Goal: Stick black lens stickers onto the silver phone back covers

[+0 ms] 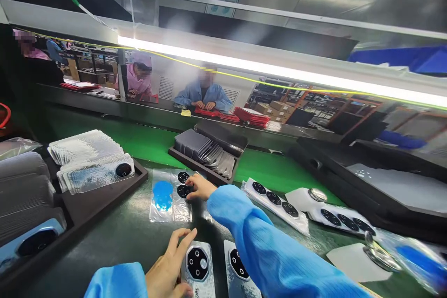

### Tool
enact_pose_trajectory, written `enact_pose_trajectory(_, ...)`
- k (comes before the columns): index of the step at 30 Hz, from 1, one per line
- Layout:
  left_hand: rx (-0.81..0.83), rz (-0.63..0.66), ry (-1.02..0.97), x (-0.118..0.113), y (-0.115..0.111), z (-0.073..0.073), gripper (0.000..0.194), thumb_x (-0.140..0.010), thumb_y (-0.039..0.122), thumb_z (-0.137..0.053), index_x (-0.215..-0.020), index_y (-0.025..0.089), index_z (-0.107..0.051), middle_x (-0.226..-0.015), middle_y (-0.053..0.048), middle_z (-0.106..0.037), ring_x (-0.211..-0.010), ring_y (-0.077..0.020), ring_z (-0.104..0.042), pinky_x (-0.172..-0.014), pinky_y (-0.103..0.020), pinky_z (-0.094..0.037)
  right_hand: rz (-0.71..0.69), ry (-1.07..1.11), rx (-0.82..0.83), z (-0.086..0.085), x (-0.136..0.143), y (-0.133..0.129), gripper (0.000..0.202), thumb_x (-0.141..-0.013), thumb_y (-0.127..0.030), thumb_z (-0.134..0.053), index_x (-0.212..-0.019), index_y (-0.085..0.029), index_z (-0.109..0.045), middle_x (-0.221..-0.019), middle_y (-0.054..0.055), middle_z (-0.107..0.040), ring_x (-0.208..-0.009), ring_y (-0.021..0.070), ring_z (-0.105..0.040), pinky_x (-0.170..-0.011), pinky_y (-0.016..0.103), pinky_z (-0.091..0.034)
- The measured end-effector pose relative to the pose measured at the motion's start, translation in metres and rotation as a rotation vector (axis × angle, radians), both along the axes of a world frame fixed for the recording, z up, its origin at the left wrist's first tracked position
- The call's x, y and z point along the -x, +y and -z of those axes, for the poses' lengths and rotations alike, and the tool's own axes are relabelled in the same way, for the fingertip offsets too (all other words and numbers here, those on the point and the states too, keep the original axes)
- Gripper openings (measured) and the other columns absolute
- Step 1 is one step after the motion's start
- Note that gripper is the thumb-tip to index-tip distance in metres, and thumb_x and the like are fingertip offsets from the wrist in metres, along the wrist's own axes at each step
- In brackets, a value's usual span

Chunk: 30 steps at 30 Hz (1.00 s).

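Observation:
My left hand [170, 260] has its fingers stretched and apart at the left edge of a silvery phone back cover [206, 284] with a black octagonal camera plate [197, 263]. A second such cover [228, 260] lies to its right, partly hidden by my right sleeve. My right hand [200, 187] reaches forward, thumb and forefinger curled onto the right edge of a black round camera lens cover [183, 191]. Another lens cover [183, 177] sits just behind it on a clear plastic sheet [157, 214], beside blue round film pieces [162, 195].
Dark trays [141, 174] on the left hold stacked phone covers [87, 149]. A black tray [223, 179] of dark covers stands behind. To the right lie strips of lens covers [274, 199], metal-topped dispensers [316, 194] and a large black tray [384, 186]. Co-workers [204, 91] sit beyond the green belt [139, 142].

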<state>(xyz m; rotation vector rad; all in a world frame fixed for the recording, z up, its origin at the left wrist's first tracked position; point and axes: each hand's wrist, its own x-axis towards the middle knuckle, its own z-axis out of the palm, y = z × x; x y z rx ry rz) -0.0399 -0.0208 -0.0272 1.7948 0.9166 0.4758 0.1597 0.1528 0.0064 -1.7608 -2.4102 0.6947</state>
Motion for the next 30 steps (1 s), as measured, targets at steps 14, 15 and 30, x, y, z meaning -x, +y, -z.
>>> enact_pose_trajectory(14, 0.528, -0.103, -0.404, -0.001, 0.008, 0.018, 0.095, -0.055, 0.014, -0.066, -0.142, 0.02, -0.028, -0.102, -0.005, -0.063, -0.07, -0.0111, -0.05, -0.062, -0.025, -0.038, 0.032, -0.03, 0.001, 0.025, 0.007, 0.018, 0.027, -0.09, -0.033, -0.061, -0.109, -0.015, -0.058, -0.11, 0.006, -0.059, -0.091, 0.0178, -0.06, -0.078, 0.036, -0.052)
enact_pose_trajectory(15, 0.528, -0.11, -0.409, -0.001, 0.008, 0.018, 0.094, -0.055, 0.014, -0.066, -0.141, 0.02, -0.028, -0.102, -0.005, -0.063, -0.07, -0.0111, -0.049, -0.062, -0.025, -0.038, 0.035, -0.028, -0.01, 0.024, 0.008, 0.016, 0.027, -0.09, -0.033, -0.061, -0.11, -0.015, -0.058, -0.11, 0.006, -0.059, -0.091, 0.0178, -0.06, -0.077, 0.036, -0.052)
enact_pose_trajectory(30, 0.6, -0.109, -0.504, 0.002, 0.017, -0.001, 0.061, -0.059, 0.023, -0.077, -0.114, 0.016, -0.053, -0.095, -0.006, -0.067, -0.09, -0.0217, -0.061, -0.079, -0.033, -0.043, -0.043, 0.142, -0.191, 0.007, 0.013, -0.025, 0.047, -0.066, -0.011, -0.076, -0.109, -0.016, -0.058, -0.108, 0.007, -0.05, -0.09, 0.0192, -0.056, -0.084, 0.036, -0.048)
